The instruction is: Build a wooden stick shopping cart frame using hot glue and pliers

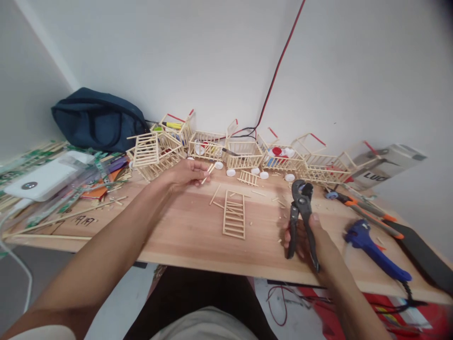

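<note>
My left hand (189, 173) pinches a couple of short wooden sticks (208, 174) between thumb and fingers, just above the far part of the table. In my right hand (316, 231) is a black hand cutter (302, 202), its jaws pointing away from me and its handles spread. Between the hands lies a flat ladder-like stick frame (234, 226), with a few loose sticks (214, 194) on and beside it. A smaller slatted piece (248, 178) rests farther back, close to white round wheels (230, 173).
Several small stick-built carts (244, 156) line the wall, some with red handles. At right lie a blue glue gun (377, 252) and orange-handled pliers (375, 215). A white power bank-like box (46, 177), stick bundles and a dark blue bag (101, 118) occupy the left.
</note>
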The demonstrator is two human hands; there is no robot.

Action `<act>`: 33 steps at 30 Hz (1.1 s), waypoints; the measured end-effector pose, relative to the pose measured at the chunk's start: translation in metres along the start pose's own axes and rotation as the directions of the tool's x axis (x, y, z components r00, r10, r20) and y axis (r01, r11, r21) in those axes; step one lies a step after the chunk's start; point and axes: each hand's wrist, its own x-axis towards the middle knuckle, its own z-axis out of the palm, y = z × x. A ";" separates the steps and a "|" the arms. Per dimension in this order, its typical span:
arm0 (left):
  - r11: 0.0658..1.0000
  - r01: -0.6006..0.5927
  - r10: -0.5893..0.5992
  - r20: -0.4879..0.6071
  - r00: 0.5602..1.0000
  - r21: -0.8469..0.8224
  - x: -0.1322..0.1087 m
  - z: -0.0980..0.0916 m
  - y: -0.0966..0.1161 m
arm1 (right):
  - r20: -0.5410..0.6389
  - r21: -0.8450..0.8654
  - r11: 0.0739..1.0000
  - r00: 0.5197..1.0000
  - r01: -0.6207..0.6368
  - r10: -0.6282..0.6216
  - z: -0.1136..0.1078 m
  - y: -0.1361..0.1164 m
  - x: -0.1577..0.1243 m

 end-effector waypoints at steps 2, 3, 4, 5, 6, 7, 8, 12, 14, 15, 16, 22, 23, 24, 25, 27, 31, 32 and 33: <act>0.999 0.013 -0.013 0.002 1.000 -0.049 0.000 0.000 -0.001 | 0.019 0.065 0.995 0.997 -0.070 0.069 -0.001 0.000 0.001; 0.999 0.006 -0.006 -0.008 1.000 -0.041 -0.001 -0.001 -0.001 | 0.027 0.098 0.990 0.995 -0.101 0.098 -0.001 0.000 0.001; 1.000 -0.008 0.008 -0.027 1.000 -0.019 0.000 -0.001 -0.002 | 0.032 0.123 0.985 0.993 -0.120 0.117 -0.001 0.000 0.001; 1.000 -0.028 0.029 -0.055 0.998 0.012 0.000 -0.002 -0.003 | 0.033 0.142 0.981 0.991 -0.133 0.129 -0.002 0.001 0.002; 0.998 -0.051 0.054 -0.087 0.995 0.044 0.001 -0.002 -0.004 | 0.032 0.156 0.978 0.990 -0.140 0.137 -0.002 0.002 0.002; 0.995 -0.072 0.080 -0.115 0.990 0.073 0.002 -0.003 -0.006 | 0.030 0.166 0.976 0.990 -0.143 0.141 -0.002 0.002 0.002; 0.991 -0.091 0.104 -0.139 0.985 0.098 0.004 -0.003 -0.008 | 0.029 0.172 0.974 0.989 -0.145 0.142 -0.002 0.003 0.003; 0.960 -0.144 0.195 -0.208 0.959 0.239 0.011 0.001 -0.022 | 0.036 0.188 0.971 0.989 -0.147 0.143 -0.002 0.003 0.003; 0.935 -0.156 0.231 -0.214 0.949 0.318 0.014 0.004 -0.029 | 0.037 0.191 0.970 0.988 -0.151 0.147 -0.002 0.002 0.003; 0.924 -0.165 0.246 -0.206 0.947 0.345 0.015 0.006 -0.031 | 0.035 0.192 0.969 0.988 -0.154 0.151 -0.002 0.001 0.003; 0.915 -0.176 0.259 -0.193 0.946 0.362 0.015 0.008 -0.033 | 0.034 0.194 0.968 0.987 -0.158 0.154 -0.002 0.002 0.003; 0.944 -0.151 0.217 -0.206 0.954 0.293 0.011 0.011 -0.030 | 0.047 0.206 0.968 0.989 -0.146 0.139 -0.002 0.003 0.003; 0.964 -0.142 0.190 -0.205 0.960 0.226 0.011 0.012 -0.027 | 0.040 0.208 0.967 0.989 -0.146 0.141 -0.002 0.001 0.002; 0.979 -0.137 0.166 -0.195 0.967 0.154 0.010 0.013 -0.025 | 0.034 0.215 0.965 0.989 -0.147 0.143 -0.001 -0.002 0.001; 0.988 -0.131 0.144 -0.173 0.974 0.085 0.008 0.016 -0.021 | 0.031 0.228 0.963 0.989 -0.146 0.143 0.000 -0.006 0.000; 0.993 -0.116 0.113 -0.109 0.988 -0.022 0.003 0.026 -0.014 | 0.031 0.261 0.957 0.992 -0.128 0.125 0.004 -0.017 -0.001; 0.988 -0.013 0.026 0.081 0.996 -0.155 -0.008 0.063 0.000 | 0.042 0.288 0.958 0.999 -0.016 0.004 0.017 -0.040 0.004; 0.986 0.013 0.008 0.122 0.992 -0.168 -0.010 0.073 0.003 | 0.053 0.287 0.958 0.998 0.014 -0.031 0.021 -0.044 0.007; 0.984 0.031 -0.002 0.160 0.987 -0.177 -0.011 0.084 0.005 | 0.059 0.288 0.957 0.997 0.036 -0.055 0.026 -0.048 0.011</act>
